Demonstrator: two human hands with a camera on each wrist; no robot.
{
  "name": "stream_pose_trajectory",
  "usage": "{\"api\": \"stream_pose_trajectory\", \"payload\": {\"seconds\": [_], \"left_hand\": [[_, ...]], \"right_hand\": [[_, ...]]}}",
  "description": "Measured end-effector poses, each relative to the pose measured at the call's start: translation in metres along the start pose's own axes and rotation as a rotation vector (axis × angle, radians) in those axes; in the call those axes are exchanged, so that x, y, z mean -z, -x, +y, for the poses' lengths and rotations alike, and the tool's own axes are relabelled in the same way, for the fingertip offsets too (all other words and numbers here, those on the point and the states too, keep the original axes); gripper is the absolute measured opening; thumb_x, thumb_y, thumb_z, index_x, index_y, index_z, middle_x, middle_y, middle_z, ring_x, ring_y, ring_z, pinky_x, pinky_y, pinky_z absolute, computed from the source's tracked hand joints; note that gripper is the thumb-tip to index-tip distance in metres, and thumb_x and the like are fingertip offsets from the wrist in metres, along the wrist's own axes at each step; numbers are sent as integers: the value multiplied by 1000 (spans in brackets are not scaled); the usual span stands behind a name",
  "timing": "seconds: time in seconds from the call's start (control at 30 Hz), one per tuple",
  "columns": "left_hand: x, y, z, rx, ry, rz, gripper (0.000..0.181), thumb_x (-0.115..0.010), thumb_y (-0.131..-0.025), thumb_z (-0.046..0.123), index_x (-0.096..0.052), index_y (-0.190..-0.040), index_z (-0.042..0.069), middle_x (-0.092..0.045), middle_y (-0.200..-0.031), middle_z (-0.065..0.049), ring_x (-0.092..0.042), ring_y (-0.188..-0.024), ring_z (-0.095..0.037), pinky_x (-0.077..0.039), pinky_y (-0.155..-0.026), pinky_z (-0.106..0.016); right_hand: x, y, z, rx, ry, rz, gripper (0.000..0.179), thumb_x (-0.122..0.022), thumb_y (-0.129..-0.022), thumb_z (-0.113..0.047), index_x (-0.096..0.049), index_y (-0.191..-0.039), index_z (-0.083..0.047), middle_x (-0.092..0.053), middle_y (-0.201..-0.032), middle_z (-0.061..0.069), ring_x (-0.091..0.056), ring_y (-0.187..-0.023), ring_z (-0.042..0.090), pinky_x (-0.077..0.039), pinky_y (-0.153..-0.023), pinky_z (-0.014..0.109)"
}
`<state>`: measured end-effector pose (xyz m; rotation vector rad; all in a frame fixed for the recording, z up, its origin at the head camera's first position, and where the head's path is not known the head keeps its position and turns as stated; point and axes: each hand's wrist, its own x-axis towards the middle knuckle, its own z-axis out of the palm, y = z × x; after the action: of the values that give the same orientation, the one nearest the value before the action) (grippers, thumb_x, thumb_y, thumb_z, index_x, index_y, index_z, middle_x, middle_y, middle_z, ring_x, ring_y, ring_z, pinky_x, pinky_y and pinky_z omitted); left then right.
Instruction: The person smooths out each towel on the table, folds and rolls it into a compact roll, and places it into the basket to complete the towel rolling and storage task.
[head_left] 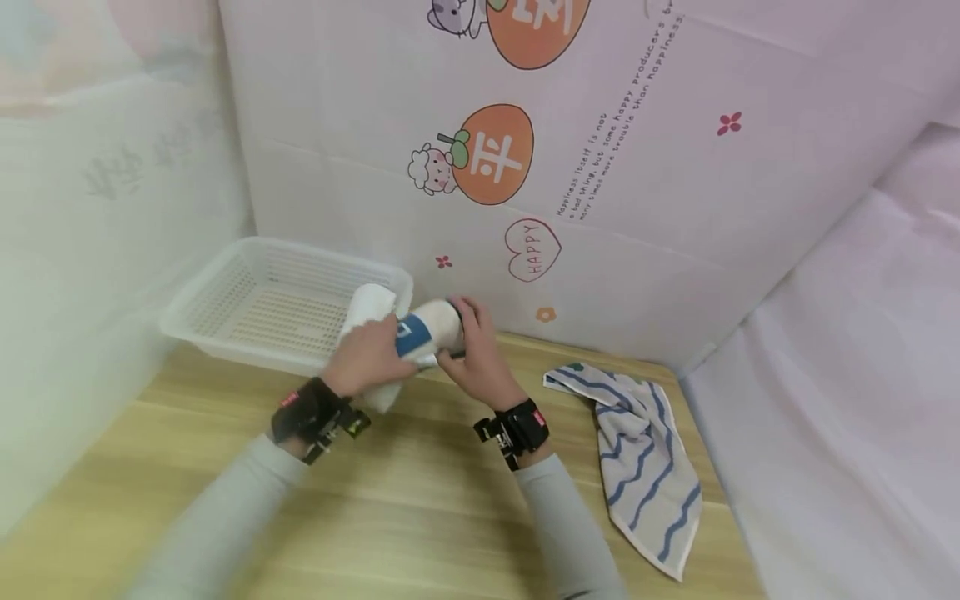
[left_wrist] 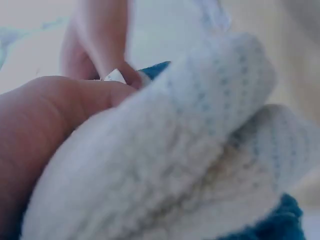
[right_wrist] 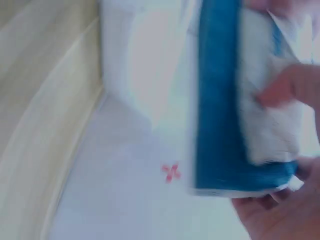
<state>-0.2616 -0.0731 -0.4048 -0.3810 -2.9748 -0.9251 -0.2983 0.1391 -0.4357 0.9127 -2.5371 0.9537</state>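
Between both hands, above the table by the basket's right end, is a rolled towel (head_left: 432, 327), cream white with a blue band. My left hand (head_left: 367, 354) grips its left end. Its right end is held by my right hand (head_left: 480, 354), thumb on the near side and fingers round the far side. The right wrist view shows the thumb on the white part of the towel (right_wrist: 220, 110), beside a broad blue strip. In the left wrist view, fluffy cream cloth (left_wrist: 135, 175) fills the foreground. A white roll (head_left: 371, 305) leans at the basket's right end, partly hidden by my left hand.
A white perforated plastic basket (head_left: 247, 354) stands at the back left of the wooden table (head_left: 375, 517). On the right lies a crumpled white towel with wavy blue stripes (head_left: 648, 467). Printed pale sheeting (head_left: 637, 267) hangs behind the table and at both sides.
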Motion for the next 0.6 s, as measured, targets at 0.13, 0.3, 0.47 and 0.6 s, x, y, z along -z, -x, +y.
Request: {"api": "stream_pose_trajectory", "payload": {"seconds": [0.13,0.3,0.47,0.6], "left_hand": [[39,-13,-21,55,54,54,63,-78,-79,42,-53,-115,-2,-64,-94,-17,-65,-71,-27,-53,-50,-30],[68,-34,-60,174,87,57,73,-76,-82,45,-49,-124,-8,-62,-103,-23,-65,-82,-32,-55,-60,-35],[72,-62,-107,260,54,50,59,-72,-82,44,-59,-108,-7,-65,-94,-22,-62,-77,-30,-51,-60,-34],[69,-78,-143,333,45,36,56,-68,-81,44,-61,-103,-7,-66,-91,-22,-60,-76,-30,-48,-61,-34]], "right_hand": [[-18,-29,-11,-4,-34,73,89,-73,-85,-8,-22,-158,-5,-24,-156,19,-37,-140,33,-42,-114,46],[-54,-48,-20,-36,-18,19,79,-72,-86,-13,-29,-151,-3,-26,-153,21,-33,-141,32,-37,-117,47],[-95,-45,-31,-82,54,-60,69,-73,-85,-14,-36,-141,-1,-34,-145,21,-38,-134,32,-43,-111,40],[-116,-40,-39,-117,73,-92,59,-68,-89,-12,-38,-137,2,-36,-139,21,-37,-130,33,-44,-107,39]]}}
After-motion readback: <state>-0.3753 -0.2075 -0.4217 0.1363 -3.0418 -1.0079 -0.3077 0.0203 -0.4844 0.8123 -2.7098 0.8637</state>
